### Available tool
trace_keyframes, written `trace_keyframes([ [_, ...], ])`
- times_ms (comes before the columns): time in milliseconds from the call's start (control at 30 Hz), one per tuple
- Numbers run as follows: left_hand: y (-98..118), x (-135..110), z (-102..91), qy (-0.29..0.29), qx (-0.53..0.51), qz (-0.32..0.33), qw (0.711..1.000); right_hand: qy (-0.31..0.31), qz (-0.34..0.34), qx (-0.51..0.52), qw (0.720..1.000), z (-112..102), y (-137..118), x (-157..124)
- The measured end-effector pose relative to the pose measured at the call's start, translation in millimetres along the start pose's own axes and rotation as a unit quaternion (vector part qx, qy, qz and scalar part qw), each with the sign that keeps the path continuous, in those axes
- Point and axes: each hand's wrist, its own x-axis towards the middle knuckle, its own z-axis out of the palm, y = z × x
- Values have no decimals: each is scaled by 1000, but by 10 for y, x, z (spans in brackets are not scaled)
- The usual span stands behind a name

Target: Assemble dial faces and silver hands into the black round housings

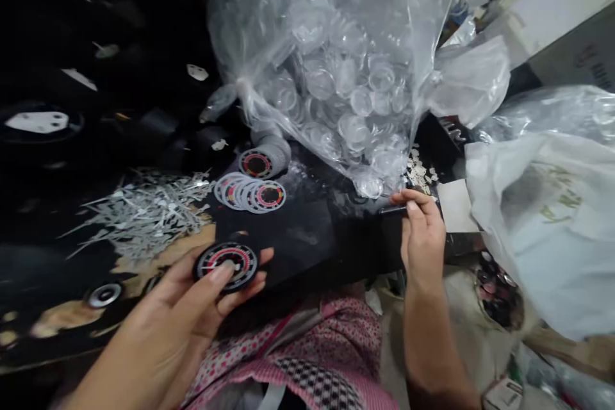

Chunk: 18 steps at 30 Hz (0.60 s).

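Pink patterned clothing [331, 365] is filling the lower middle, with the left hand [185, 307] reaching in beside it. Its thumb and fingers are clamping a dial [246, 256], the thumb pressing across the face and the fingers supporting beneath. Held above the near side of the table [298, 230], the round dial is facing up toward the camera, slightly tilted, its apparent long axis running left to right. On the right, the right hand [425, 237] is reaching to the lower edge of a clear bag [269, 6]; its thumb and fingertips are bunching close together, though I cannot tell whether they are gripping anything. Clear discs [355, 131] are filling the bag. Black and worn to brown in patches, the table is bearing overlapping dial cards [269, 195], a card stack [257, 163] just behind them and a heap of grey needles [154, 211] on the left. Beyond the right hand, a white bag [552, 224] is bulging, and boxes [576, 45] are crowding the upper right corner
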Motion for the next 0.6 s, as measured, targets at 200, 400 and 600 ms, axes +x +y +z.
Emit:
trace_keyframes([
  [200, -8, -96, 153, -53, -29, -69, 996, -5, 29, 200, 979, 424, -213, -78],
  [400, 57, -147, 148, -114, -58, -116, 985, -210, -19, 354, 911, 751, -919, -361],
  [600, -32, -72, 158, -164, -110, -161, 967, -319, -96, 335, 882, 909, -939, -461],
])
